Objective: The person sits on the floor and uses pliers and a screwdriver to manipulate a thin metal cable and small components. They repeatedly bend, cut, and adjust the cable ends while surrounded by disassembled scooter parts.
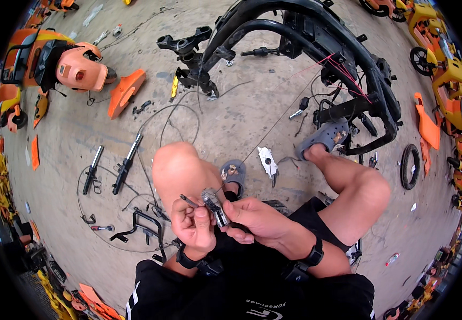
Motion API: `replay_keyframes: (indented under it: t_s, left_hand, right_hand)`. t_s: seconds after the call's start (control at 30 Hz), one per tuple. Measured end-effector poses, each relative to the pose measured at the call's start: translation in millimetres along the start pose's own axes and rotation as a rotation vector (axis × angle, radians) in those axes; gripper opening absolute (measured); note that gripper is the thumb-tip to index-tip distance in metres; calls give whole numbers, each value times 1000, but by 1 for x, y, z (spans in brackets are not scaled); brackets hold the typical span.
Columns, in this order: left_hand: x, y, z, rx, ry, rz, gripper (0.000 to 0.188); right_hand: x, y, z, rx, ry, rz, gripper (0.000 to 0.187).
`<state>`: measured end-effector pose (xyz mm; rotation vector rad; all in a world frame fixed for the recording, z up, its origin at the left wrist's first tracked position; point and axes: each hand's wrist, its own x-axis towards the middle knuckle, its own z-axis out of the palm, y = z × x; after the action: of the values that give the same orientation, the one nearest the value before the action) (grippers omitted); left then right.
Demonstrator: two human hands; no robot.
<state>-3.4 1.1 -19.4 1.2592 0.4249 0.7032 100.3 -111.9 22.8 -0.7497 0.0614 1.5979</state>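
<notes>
**Black-and-silver part (216, 207) held close above workshop floor (401, 226)**

A person's right hand (260, 217) grasps the small black-and-silver part in front of the lap, while the left hand (195, 226), fingers curled, pinches a slim dark piece (189, 201) just beside it. Beyond the knees is a black tubular frame (327, 34) with red wires (350, 80). Two metal tubes (126, 168) lie to the left; a black tyre (404, 168) rests at far right.
</notes>
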Motion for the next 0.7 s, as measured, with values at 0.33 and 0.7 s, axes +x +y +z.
replay_keyframes:
  t_s: [0.33, 0.7]
  left_hand:
    - [-1, -1, 3, -25, -7, -5, 13]
    - [-2, 0, 3, -39, 2, -15, 13]
  right_hand:
    - [-3, -1, 0, 73, 14, 83, 53]
    - [-7, -8, -3, 65, 60, 70, 52]
